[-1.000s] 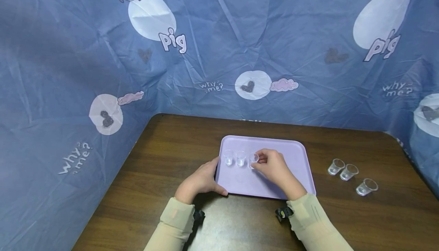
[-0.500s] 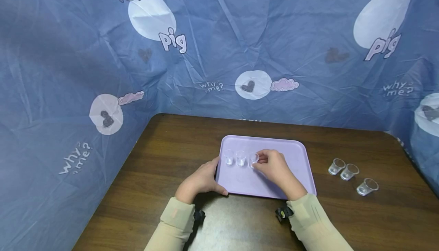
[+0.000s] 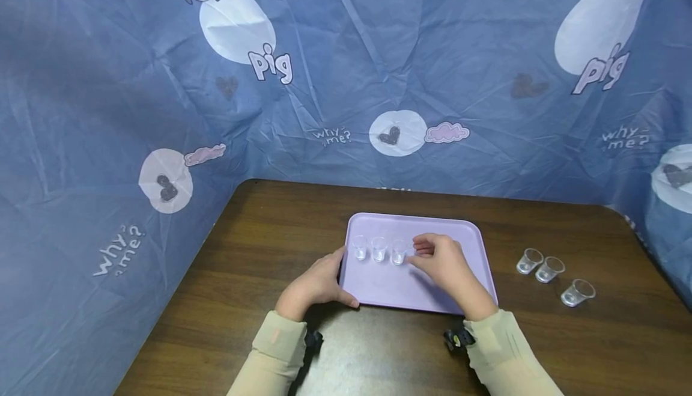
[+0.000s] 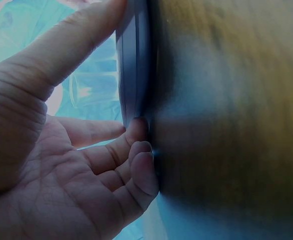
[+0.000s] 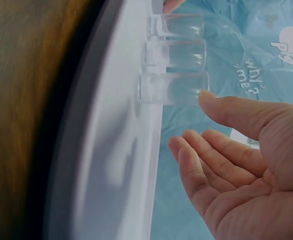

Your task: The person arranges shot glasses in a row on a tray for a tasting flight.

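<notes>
Three small clear plastic cups stand in a row on a lilac tray [image 3: 408,292]: a left cup [image 3: 360,249], a middle cup [image 3: 379,250] and a right cup [image 3: 397,253]. My right hand [image 3: 444,265] is just to the right of the right cup, thumb and fingers parted with nothing between them. In the right wrist view its thumb tip [image 5: 206,98] overlaps the rim of the nearest cup [image 5: 174,89]. My left hand [image 3: 318,280] spans the tray's front left corner, thumb along the front edge and fingers against the left edge, as the left wrist view also shows.
Right of the tray on the brown wooden table [image 3: 259,234], several more facts are plain: a clear cup [image 3: 529,261] and a second cup [image 3: 549,270] stand close together, and a third cup [image 3: 577,293] stands nearer the front. Blue printed cloth [image 3: 313,95] hangs behind and at the sides.
My right hand has let go of the right cup and drawn back slightly to the right, its fingers parting. The left hand and the tray stay in place.
</notes>
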Available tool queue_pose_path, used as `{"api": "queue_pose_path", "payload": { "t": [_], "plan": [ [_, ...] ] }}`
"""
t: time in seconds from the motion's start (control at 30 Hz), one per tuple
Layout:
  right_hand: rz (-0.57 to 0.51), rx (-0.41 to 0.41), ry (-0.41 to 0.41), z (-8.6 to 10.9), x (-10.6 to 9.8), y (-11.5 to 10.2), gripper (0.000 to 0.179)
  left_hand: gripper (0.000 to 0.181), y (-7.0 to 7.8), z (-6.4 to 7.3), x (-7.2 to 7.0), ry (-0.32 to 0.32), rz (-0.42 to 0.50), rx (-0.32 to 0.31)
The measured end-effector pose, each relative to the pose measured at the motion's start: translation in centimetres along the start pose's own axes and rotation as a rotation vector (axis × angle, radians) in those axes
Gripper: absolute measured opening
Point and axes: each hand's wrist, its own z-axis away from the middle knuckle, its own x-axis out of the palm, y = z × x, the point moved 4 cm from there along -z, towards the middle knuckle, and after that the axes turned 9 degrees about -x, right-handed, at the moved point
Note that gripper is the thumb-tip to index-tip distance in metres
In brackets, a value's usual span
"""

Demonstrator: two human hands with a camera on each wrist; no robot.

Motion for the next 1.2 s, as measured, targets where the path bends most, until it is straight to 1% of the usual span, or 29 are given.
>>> {"api": "queue_pose_path", "payload": {
  "t": [0.2, 0.4, 0.73, 1.0, 1.2],
  "plan": [
    [0.025, -0.011, 0.018, 0.7, -1.6, 0.0, 0.035, 0.12, 0.0, 0.0, 0.0, -0.001, 0.0, -0.001],
    [0.023, -0.032, 0.039, 1.5, -3.0, 0.0, 0.033, 0.119, 0.0, -0.1, 0.0, 0.002, -0.003, 0.004],
    [0.098, -0.021, 0.096, 2.5, -5.2, 0.3, 0.033, 0.121, 0.0, 0.0, 0.0, -0.002, 0.005, -0.006],
    [0.109, -0.041, 0.152, 3.4, -6.9, 0.6, 0.032, 0.121, 0.0, 0.1, 0.0, -0.002, 0.008, -0.006],
    [0.126, -0.044, 0.178, 4.1, -8.0, 1.0, 0.034, 0.12, 0.0, 0.1, 0.0, -0.004, 0.01, -0.004]
  ]
}}
